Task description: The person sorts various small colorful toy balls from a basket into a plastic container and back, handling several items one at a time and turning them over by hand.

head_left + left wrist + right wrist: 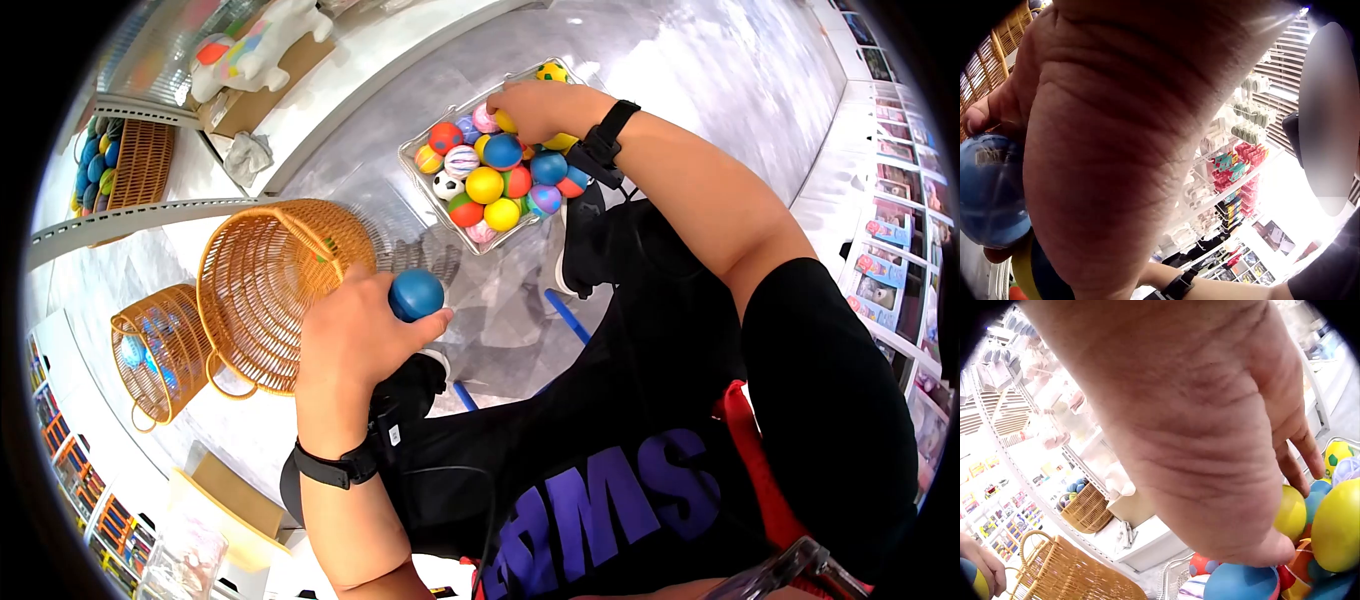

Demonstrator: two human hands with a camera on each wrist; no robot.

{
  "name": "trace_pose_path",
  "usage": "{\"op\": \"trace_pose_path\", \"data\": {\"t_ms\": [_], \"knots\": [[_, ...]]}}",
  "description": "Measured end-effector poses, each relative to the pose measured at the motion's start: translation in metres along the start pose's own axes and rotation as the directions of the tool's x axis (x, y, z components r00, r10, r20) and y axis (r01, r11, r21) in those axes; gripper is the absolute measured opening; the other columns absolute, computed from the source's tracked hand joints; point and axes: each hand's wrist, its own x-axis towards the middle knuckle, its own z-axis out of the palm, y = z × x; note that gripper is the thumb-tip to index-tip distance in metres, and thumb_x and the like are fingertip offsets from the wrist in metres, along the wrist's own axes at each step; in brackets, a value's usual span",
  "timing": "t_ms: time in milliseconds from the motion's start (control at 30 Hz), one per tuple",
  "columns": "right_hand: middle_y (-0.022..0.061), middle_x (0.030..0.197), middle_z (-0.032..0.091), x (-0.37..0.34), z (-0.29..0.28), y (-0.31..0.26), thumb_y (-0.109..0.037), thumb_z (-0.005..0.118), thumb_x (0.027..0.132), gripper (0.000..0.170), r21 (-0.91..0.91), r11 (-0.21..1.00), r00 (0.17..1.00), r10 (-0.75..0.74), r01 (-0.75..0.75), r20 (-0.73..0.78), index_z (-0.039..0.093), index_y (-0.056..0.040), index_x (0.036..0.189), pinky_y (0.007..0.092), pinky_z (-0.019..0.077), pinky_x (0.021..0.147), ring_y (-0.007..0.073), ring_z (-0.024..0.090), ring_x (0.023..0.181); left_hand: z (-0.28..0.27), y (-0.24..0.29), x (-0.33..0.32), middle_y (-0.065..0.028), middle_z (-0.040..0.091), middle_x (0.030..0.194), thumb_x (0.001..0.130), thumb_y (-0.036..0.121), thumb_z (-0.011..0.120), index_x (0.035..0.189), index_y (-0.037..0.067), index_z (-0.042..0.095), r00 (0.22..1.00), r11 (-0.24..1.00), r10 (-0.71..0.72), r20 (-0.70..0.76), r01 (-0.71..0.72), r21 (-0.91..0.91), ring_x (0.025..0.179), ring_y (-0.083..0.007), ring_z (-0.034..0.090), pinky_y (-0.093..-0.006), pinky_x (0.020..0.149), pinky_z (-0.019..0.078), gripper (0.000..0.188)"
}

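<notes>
A mostly blue ball (417, 295) is gripped by my left hand (350, 325), beside the rim of the large wicker basket (270, 290). The left wrist view shows a barcode label on that blue ball (991, 194). My right hand (545, 108) reaches down into a wire basket (425, 190) heaped with small coloured balls. Between its fingertips and thumb it holds a yellow ball (1291, 512), partly hidden by the hand. Around that hand lie a blue and red ball (1241, 582), a larger-looking yellow ball (1338, 525) and a yellow-green soccer-pattern ball (1339, 455).
A smaller wicker basket (165, 350) with blue items stands left of the large one. Another wicker basket of balls (140, 165) sits on the white shelf at the upper left. A plush toy (260, 50) rests on that shelf. Stocked shelves (890, 250) line the right.
</notes>
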Motion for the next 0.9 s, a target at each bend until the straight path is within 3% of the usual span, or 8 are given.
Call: {"op": "trace_pose_path", "data": {"t_ms": [300,500,533,567,633,700,800,900], "knots": [[0.0172,0.144,0.057,0.006,-0.01,-0.015,-0.008,0.079,0.076,0.076,0.02,0.998,0.996,0.056,-0.058,0.073,0.056,-0.0161,0.149,0.0489,0.0565,0.098,0.0432,0.065,0.123,0.01,-0.018,-0.011,-0.0238,0.073,0.103,0.076,0.059,0.083,0.103,0.005,0.081,0.997,0.998,-0.061,0.041,0.06,0.025,0.1,-0.0399,0.072,-0.0491,0.087,0.0581,0.06],[0.0174,0.143,0.059,0.006,-0.015,-0.035,-0.013,0.078,0.078,0.072,-0.181,0.972,0.988,0.153,-0.151,-0.002,0.057,-0.0146,0.147,0.0478,0.0586,0.093,0.0416,0.068,0.118,0.013,-0.024,-0.012,-0.0238,0.073,0.104,0.076,0.06,0.083,0.103,0.004,0.08,0.997,0.998,-0.065,0.037,0.064,0.012,0.099,-0.0401,0.073,-0.0491,0.087,0.0583,0.062],[0.017,0.136,0.063,0.004,-0.015,-0.048,-0.017,0.078,0.079,0.069,-0.084,0.996,0.984,-0.037,0.023,-0.175,0.058,-0.0131,0.145,0.0461,0.0586,0.091,0.0394,0.07,0.113,0.014,-0.025,-0.012,-0.0238,0.074,0.104,0.076,0.06,0.083,0.103,0.004,0.08,0.998,0.998,-0.059,0.023,0.058,0.011,0.099,-0.0401,0.073,-0.0489,0.087,0.0583,0.063],[0.0166,0.129,0.068,0.001,-0.017,-0.064,-0.022,0.079,0.08,0.067,-0.019,0.977,0.912,-0.207,0.214,-0.355,0.059,-0.0116,0.143,0.0444,0.0586,0.089,0.0372,0.071,0.109,0.014,-0.025,-0.013,-0.0238,0.074,0.104,0.076,0.06,0.083,0.103,0.004,0.08,0.998,0.998,-0.064,0.024,0.064,0.004,0.099,-0.0401,0.073,-0.0489,0.087,0.0583,0.063],[0.0136,0.112,0.073,-0.042,-0.06,-0.117,-0.036,0.081,0.085,0.064,0.374,0.879,0.949,-0.315,0.295,-0.007,0.061,-0.0107,0.14,0.0409,0.0568,0.088,0.0316,0.072,0.101,0.01,-0.024,-0.013,-0.0228,0.074,0.099,0.074,0.06,0.084,0.104,0.005,0.081,1.0,1.0,-0.027,0.015,0.027,-0.005,0.098,-0.0397,0.073,-0.0489,0.086,0.0584,0.063],[0.0115,0.104,0.075,-0.063,-0.057,-0.138,-0.047,0.082,0.087,0.068,0.485,0.786,0.856,-0.5,0.383,0.134,0.062,-0.0078,0.138,0.0396,0.0558,0.084,0.0267,0.072,0.097,0.008,-0.021,-0.011,-0.0207,0.074,0.1,0.073,0.059,0.084,0.103,0.007,0.081,1.0,1.0,-0.013,0.027,0.013,0.002,0.096,-0.0391,0.074,-0.0489,0.085,0.0587,0.06],[0.0122,0.107,0.076,-0.083,-0.042,-0.158,-0.054,0.082,0.087,0.075,0.524,0.768,0.777,-0.564,0.37,0.278,0.061,-0.0013,0.136,0.0376,0.056,0.081,0.0236,0.073,0.095,0.004,-0.014,-0.009,-0.0178,0.074,0.1,0.072,0.057,0.085,0.102,0.008,0.082,0.998,1.0,0.014,0.055,-0.013,-0.008,0.093,-0.038,0.075,-0.0486,0.083,0.0588,0.058],[0.0124,0.103,0.076,-0.087,-0.003,-0.165,-0.053,0.084,0.086,0.079,0.682,0.651,0.779,-0.598,0.334,0.189,0.06,0.0043,0.134,0.0362,0.0557,0.077,0.0238,0.073,0.092,0.003,-0.008,-0.009,-0.016,0.074,0.099,0.07,0.058,0.086,0.102,0.008,0.082,0.998,1.0,0.029,0.05,-0.029,0.007,0.093,-0.037,0.074,-0.0478,0.081,0.0585,0.059]]}}
